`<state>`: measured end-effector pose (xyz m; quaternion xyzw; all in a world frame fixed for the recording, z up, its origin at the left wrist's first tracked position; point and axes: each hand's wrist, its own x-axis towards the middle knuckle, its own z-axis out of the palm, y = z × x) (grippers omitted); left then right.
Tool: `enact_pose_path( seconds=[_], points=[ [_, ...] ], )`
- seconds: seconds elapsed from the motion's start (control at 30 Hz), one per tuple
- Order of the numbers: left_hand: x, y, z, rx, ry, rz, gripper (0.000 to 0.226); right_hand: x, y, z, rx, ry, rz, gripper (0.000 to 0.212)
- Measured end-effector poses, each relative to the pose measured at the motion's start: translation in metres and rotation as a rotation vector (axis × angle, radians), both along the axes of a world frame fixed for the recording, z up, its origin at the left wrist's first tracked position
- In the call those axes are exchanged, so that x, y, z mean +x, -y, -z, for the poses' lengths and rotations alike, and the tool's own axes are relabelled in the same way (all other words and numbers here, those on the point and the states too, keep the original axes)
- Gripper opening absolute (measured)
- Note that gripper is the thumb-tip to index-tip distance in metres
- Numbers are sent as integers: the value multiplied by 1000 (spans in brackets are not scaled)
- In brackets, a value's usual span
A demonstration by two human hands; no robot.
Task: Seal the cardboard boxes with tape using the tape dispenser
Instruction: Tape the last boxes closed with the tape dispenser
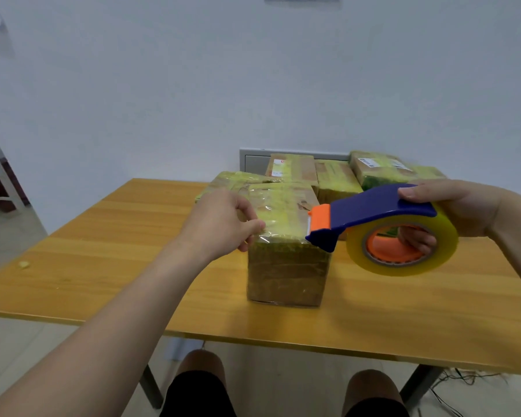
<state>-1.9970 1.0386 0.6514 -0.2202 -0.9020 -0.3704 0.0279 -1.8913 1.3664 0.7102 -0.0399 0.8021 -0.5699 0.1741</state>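
A cardboard box point(286, 272) wrapped in yellowish clear tape stands upright near the middle of the wooden table point(109, 266). My left hand point(223, 224) grips its top left edge, thumb on the taped top. My right hand point(454, 206) holds the blue and orange tape dispenser point(373, 215), with my thumb on its blue top and my fingers through the orange core of the tape roll point(403, 251). The dispenser's orange nose touches the box's top right corner.
Several other taped boxes point(337, 176) are piled at the table's back edge against the white wall. A small crumpled scrap of tape point(23, 264) lies near the left edge. My knees show below the front edge, and cables lie on the floor at right.
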Motion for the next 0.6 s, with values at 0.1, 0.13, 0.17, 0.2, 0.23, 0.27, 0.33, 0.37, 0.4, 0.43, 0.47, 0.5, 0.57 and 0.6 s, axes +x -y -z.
enact_pose_path(
  seconds=[0.1, 0.13, 0.17, 0.2, 0.23, 0.27, 0.33, 0.37, 0.4, 0.43, 0.47, 0.5, 0.57, 0.6],
  points=[
    [3, 0, -7, -153, -90, -50, 29, 1, 6, -4, 19, 17, 0, 76],
    [2, 1, -9, -200, -82, -58, 33, 1, 8, -6, 33, 21, 5, 77],
    [0, 2, -10, -256, -53, -63, 35, 2, 10, -8, 50, 23, 19, 78],
    [-3, 4, -11, -306, 6, -62, 39, 2, 11, -9, 60, 23, 39, 80],
    [-5, 5, -11, -314, 100, -49, 43, 2, 12, -10, 62, 21, 55, 84],
    [-6, 7, -9, -275, 227, -22, 46, 2, 12, -11, 58, 25, 66, 87],
    [-10, 10, -6, -156, 465, 37, 49, 3, 12, -11, 64, 39, 33, 75],
    [-13, 13, -5, -127, 521, 42, 49, 2, 12, -11, 73, 45, 6, 61],
    [-18, 14, -5, -134, 517, 19, 49, 2, 15, -10, 77, 46, 1, 46],
    [-20, 12, -6, -191, 437, -23, 48, 1, 15, -9, 73, 40, 28, 35],
    [-22, 8, -10, -311, 287, -77, 47, -1, 14, -9, 73, 31, 57, 32],
    [-23, 1, -14, -442, 90, -129, 45, -2, 12, -8, 80, 23, 71, 33],
    [-16, -22, -23, -457, -243, -85, 49, -6, 9, -7, 100, 12, 77, 43],
    [-11, -35, -25, -367, -299, 18, 53, -7, 8, -6, 110, 13, 85, 48]
  ],
)
